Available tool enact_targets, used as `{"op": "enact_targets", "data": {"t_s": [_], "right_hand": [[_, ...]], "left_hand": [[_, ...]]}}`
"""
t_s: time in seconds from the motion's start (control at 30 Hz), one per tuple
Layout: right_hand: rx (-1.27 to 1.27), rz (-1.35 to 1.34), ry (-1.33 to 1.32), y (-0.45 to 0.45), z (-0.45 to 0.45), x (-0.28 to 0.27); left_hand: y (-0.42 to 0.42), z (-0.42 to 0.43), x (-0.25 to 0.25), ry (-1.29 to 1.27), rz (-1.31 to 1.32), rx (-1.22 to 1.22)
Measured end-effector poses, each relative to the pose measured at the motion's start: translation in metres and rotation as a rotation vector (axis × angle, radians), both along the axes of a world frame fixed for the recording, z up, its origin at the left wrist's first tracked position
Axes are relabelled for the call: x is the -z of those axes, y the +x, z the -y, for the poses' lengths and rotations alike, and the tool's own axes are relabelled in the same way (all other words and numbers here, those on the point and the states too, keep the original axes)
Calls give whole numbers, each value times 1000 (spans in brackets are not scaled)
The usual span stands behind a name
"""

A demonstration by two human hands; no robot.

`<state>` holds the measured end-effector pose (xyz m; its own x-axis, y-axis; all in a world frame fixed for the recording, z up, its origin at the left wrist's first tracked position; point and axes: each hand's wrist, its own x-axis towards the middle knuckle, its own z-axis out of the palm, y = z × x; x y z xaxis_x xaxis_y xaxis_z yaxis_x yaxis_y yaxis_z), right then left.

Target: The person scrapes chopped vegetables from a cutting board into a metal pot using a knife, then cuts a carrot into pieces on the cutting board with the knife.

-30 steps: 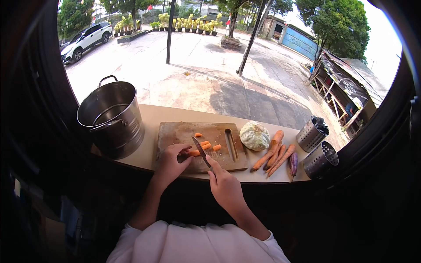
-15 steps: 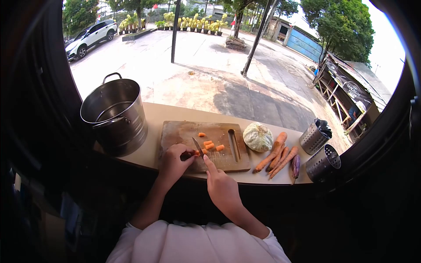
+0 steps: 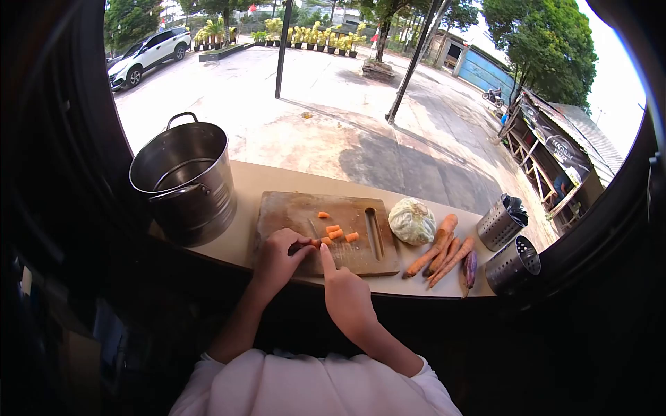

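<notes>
On the wooden cutting board [image 3: 284, 208], my left hand [image 3: 279, 255] is closed around a carrot [image 3: 316, 243], mostly hidden by the fingers. My right hand [image 3: 347, 295] grips a knife [image 3: 313, 227], its forefinger stretched along the back of the blade. The blade is seen nearly edge-on, against the carrot; the handle is hidden in my palm. Several cut carrot pieces [image 3: 336, 234] lie on the board just beyond the knife. One carrot piece [image 3: 323, 215] sits apart, farther back.
A large steel pot [image 3: 215, 201] stands left of the board. To the right are a cabbage [image 3: 412, 222], several whole carrots [image 3: 444, 253], a purple eggplant-like vegetable [image 3: 471, 269] and two perforated steel holders [image 3: 496, 225]. The counter's [image 3: 250, 177] far edge faces a paved yard.
The knife blade has turned from a slant to almost upright, edge-on, and the right hand has shifted slightly. The left hand still holds the carrot. The whole view has shifted a little.
</notes>
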<state>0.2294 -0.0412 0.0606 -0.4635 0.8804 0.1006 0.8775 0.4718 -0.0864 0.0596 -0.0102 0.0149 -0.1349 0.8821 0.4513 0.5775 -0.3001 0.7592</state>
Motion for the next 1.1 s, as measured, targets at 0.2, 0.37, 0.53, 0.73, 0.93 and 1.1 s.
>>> {"op": "enact_targets", "data": {"t_s": [0.2,0.37,0.53,0.73,0.93,1.1], "right_hand": [[-9,-33,-44,3,-1,5],[-32,-51,-59,3,-4,0],[-32,-147,-62,6,-13,20],[-37,-294,-104,11,-18,19],[-21,-673,-143,29,-11,21],[-41,-885,-165,58,-13,28]], "left_hand": [[2,0,3,8,17,-1],[0,-1,3,-5,0,16],[-2,-1,6,-15,21,32],[0,-1,8,9,65,25],[-3,3,4,34,248,99],[-22,12,-12,17,-22,93]]}}
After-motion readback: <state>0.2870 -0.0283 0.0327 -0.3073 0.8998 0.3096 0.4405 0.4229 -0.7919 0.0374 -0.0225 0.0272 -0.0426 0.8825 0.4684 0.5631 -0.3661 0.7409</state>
